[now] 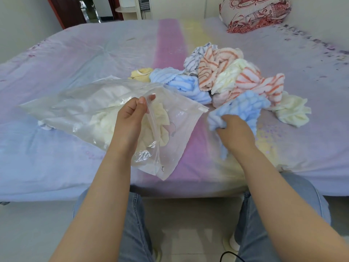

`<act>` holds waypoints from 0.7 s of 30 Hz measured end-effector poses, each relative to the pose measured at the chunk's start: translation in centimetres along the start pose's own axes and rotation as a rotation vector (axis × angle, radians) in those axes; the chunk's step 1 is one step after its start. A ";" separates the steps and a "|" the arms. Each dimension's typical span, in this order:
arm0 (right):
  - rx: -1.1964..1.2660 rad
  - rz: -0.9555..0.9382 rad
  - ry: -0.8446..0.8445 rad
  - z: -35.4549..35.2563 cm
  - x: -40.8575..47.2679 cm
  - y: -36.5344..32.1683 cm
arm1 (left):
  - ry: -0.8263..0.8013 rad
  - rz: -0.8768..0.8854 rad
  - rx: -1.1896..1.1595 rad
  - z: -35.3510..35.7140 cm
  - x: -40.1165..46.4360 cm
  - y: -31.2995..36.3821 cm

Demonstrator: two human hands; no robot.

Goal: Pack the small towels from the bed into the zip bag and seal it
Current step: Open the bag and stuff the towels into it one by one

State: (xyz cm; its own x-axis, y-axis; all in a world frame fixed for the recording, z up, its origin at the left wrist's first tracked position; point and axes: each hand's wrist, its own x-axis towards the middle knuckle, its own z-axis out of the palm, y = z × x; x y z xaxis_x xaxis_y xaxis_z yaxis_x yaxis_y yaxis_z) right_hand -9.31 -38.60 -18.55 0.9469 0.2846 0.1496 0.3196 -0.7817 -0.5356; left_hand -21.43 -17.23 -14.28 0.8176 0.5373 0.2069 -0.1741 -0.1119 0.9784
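Observation:
A clear zip bag [79, 104] lies on the bed with its mouth facing right and a pale yellow towel [103, 123] inside. My left hand [130, 118] pinches the upper lip of the bag's mouth and lifts it. My right hand [234, 131] grips a light blue ribbed towel [245, 106] just right of the bag's mouth. Behind it sits a pile of small towels [226, 76]: blue, cream, yellow, orange-striped and grey-striped.
The bed [75, 53] has a lilac sheet with a pink band down the middle. A red patterned folded quilt [255, 12] sits at the far right corner. My knees in jeans [136, 224] are against the near bed edge, over a tiled floor.

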 end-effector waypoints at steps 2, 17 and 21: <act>0.038 -0.092 -0.071 0.2 -1.5 -1.4 | -0.001 0.003 -0.001 0.2 0.0 0.0; 0.011 -0.080 -0.254 2.7 0.8 1.2 | 0.039 0.043 0.103 -1.0 -1.1 1.0; 0.168 -0.166 -0.272 -2.2 -2.6 -1.1 | 0.114 0.053 0.160 -1.6 -1.5 2.1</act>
State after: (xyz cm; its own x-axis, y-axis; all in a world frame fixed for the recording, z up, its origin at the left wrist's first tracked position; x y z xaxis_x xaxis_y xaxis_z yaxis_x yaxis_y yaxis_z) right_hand -12.06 -39.72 -16.49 0.8311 0.5552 0.0316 0.4367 -0.6165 -0.6552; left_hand -23.90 -16.90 -12.50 0.7407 0.6173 0.2652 -0.1180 -0.2691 0.9559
